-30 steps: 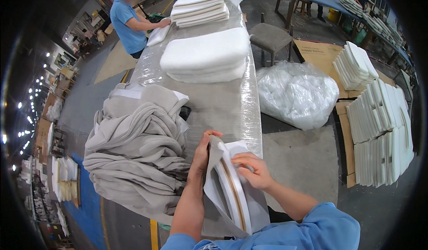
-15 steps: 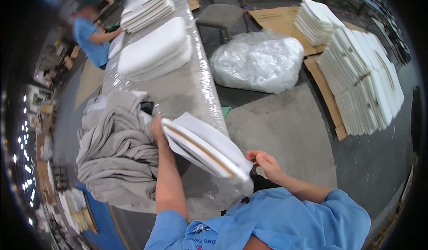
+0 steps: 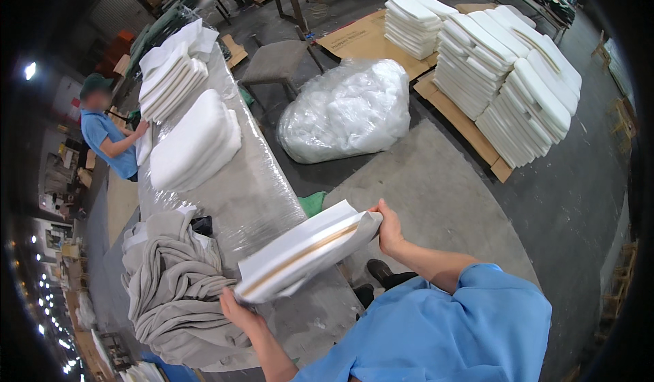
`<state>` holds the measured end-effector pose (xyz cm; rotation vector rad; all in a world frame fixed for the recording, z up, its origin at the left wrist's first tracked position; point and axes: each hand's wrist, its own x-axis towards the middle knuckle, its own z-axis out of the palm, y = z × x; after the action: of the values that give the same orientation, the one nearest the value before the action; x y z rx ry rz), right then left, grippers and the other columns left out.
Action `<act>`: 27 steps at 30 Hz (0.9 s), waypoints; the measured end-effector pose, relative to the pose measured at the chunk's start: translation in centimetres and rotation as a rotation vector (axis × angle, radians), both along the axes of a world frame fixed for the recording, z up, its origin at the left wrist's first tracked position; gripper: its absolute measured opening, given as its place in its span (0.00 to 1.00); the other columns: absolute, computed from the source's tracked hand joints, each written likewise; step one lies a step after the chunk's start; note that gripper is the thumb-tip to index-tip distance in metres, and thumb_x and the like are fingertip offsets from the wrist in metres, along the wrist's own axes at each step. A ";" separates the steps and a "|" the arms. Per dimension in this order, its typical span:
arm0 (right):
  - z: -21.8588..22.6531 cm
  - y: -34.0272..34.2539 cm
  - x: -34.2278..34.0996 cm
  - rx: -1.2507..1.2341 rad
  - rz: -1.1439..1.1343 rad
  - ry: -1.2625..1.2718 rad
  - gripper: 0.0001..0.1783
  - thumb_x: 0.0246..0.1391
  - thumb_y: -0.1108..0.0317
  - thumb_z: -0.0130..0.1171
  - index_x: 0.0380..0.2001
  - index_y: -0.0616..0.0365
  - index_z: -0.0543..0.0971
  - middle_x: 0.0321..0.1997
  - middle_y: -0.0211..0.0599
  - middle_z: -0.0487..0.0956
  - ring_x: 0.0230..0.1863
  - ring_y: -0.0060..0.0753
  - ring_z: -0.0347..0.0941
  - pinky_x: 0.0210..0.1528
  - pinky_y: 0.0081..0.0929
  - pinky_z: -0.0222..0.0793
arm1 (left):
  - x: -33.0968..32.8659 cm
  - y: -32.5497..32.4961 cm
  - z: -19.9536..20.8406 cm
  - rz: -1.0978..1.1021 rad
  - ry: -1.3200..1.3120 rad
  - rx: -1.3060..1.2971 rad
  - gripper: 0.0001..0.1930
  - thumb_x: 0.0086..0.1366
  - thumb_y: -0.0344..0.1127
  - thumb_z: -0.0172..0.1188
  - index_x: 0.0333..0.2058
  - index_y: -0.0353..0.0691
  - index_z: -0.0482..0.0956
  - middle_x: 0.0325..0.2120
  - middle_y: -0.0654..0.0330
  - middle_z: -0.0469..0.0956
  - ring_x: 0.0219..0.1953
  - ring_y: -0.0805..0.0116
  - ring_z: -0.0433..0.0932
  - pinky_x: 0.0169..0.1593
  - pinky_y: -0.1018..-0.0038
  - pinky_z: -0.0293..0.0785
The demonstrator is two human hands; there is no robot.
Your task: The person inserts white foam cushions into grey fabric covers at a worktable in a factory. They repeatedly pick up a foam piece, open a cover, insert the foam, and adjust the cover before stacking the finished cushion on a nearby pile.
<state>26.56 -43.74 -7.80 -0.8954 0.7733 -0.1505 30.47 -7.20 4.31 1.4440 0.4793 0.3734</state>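
- Your right hand [image 3: 390,229] has moved onto the padded piece [image 3: 304,256], gripping one end.
- Your left hand [image 3: 240,310] grips the other.
- Between them, likely light, soft; hold both ends.

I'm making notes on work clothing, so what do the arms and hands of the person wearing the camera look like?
The left hand and right hand are bare, without gloves, and no watch shows on either wrist. The right forearm is uncovered up to a loose, light-blue short sleeve. Any rings would be too small to tell.
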 end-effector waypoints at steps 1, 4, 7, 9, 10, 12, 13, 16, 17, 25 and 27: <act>0.3 0.2 0.9 -0.006 0.035 -0.020 0.34 0.76 0.41 0.41 0.40 0.61 0.84 0.37 0.35 0.84 0.39 0.28 0.76 0.45 0.30 0.70 | -2.3 0.8 0.2 0.090 0.024 -0.098 0.15 0.76 0.47 0.56 0.36 0.40 0.74 0.34 0.63 0.75 0.40 0.70 0.75 0.48 0.67 0.73; 2.3 1.9 2.5 -0.043 0.245 -0.103 0.34 0.76 0.42 0.42 0.37 0.62 0.84 0.36 0.35 0.83 0.39 0.26 0.76 0.45 0.28 0.70 | -10.2 4.5 0.1 0.171 0.065 -0.260 0.17 0.75 0.48 0.56 0.33 0.41 0.73 0.30 0.62 0.75 0.39 0.67 0.78 0.47 0.64 0.75; 4.5 4.9 3.2 -0.076 0.413 -0.285 0.33 0.77 0.45 0.42 0.35 0.62 0.84 0.37 0.35 0.83 0.40 0.24 0.75 0.46 0.26 0.69 | -16.1 3.6 1.9 0.327 0.125 -0.294 0.17 0.75 0.48 0.54 0.32 0.41 0.72 0.29 0.61 0.76 0.38 0.65 0.80 0.46 0.64 0.76; 5.3 7.4 3.9 -0.055 0.500 -0.400 0.31 0.78 0.48 0.43 0.34 0.62 0.83 0.37 0.34 0.82 0.41 0.22 0.73 0.47 0.24 0.69 | -21.2 7.8 -0.6 0.250 0.087 -0.494 0.23 0.76 0.47 0.54 0.58 0.36 0.67 0.57 0.52 0.69 0.61 0.55 0.70 0.65 0.59 0.63; 5.2 8.5 4.1 -0.039 0.528 -0.431 0.29 0.78 0.50 0.44 0.34 0.62 0.83 0.38 0.34 0.82 0.41 0.21 0.73 0.47 0.24 0.68 | -23.1 9.0 -1.4 0.203 0.066 -0.593 0.33 0.76 0.47 0.54 0.71 0.33 0.64 0.71 0.47 0.66 0.72 0.49 0.64 0.74 0.57 0.57; 4.2 9.6 4.5 -0.145 0.540 -0.491 0.26 0.77 0.54 0.46 0.32 0.61 0.83 0.36 0.32 0.81 0.40 0.20 0.71 0.47 0.23 0.68 | -24.4 7.4 -1.8 0.349 0.342 -0.464 0.27 0.76 0.53 0.52 0.59 0.35 0.69 0.56 0.53 0.74 0.61 0.53 0.72 0.65 0.59 0.65; 3.6 9.9 4.6 -0.261 0.532 -0.523 0.24 0.76 0.56 0.48 0.31 0.61 0.82 0.34 0.31 0.80 0.39 0.19 0.71 0.46 0.23 0.67 | -24.1 4.6 -2.3 0.432 0.298 -0.312 0.21 0.76 0.52 0.53 0.49 0.37 0.69 0.46 0.56 0.74 0.53 0.57 0.75 0.59 0.60 0.69; 3.0 11.3 5.6 -0.326 0.642 -0.484 0.20 0.74 0.59 0.52 0.29 0.60 0.82 0.29 0.27 0.76 0.35 0.19 0.70 0.43 0.23 0.66 | -27.1 1.9 -3.1 0.448 0.153 -0.096 0.17 0.75 0.48 0.55 0.35 0.39 0.73 0.32 0.59 0.77 0.42 0.64 0.80 0.51 0.62 0.75; 2.9 11.4 6.2 -0.314 0.680 -0.442 0.19 0.73 0.60 0.53 0.29 0.60 0.81 0.27 0.26 0.75 0.34 0.19 0.69 0.42 0.23 0.66 | -29.3 3.9 -3.3 0.252 0.096 -0.197 0.17 0.74 0.48 0.56 0.40 0.37 0.74 0.37 0.57 0.79 0.47 0.63 0.80 0.56 0.61 0.74; 2.7 12.2 10.4 -0.137 0.735 -0.329 0.32 0.76 0.46 0.43 0.28 0.59 0.81 0.27 0.31 0.79 0.33 0.24 0.73 0.42 0.26 0.69 | -22.0 1.8 -1.2 -0.240 0.304 -0.136 0.36 0.75 0.50 0.58 0.71 0.33 0.59 0.69 0.46 0.65 0.69 0.54 0.68 0.72 0.59 0.62; 2.4 12.4 10.7 0.069 0.611 -0.309 0.34 0.78 0.44 0.40 0.31 0.59 0.82 0.29 0.34 0.81 0.34 0.27 0.76 0.44 0.28 0.71 | -16.4 1.5 -1.3 -0.485 0.295 0.024 0.40 0.71 0.41 0.60 0.75 0.34 0.52 0.72 0.47 0.59 0.73 0.54 0.61 0.74 0.60 0.56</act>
<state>37.21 -31.31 -5.45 -0.9772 0.1959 0.2712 14.11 -5.69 3.02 1.5904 0.3429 -0.2246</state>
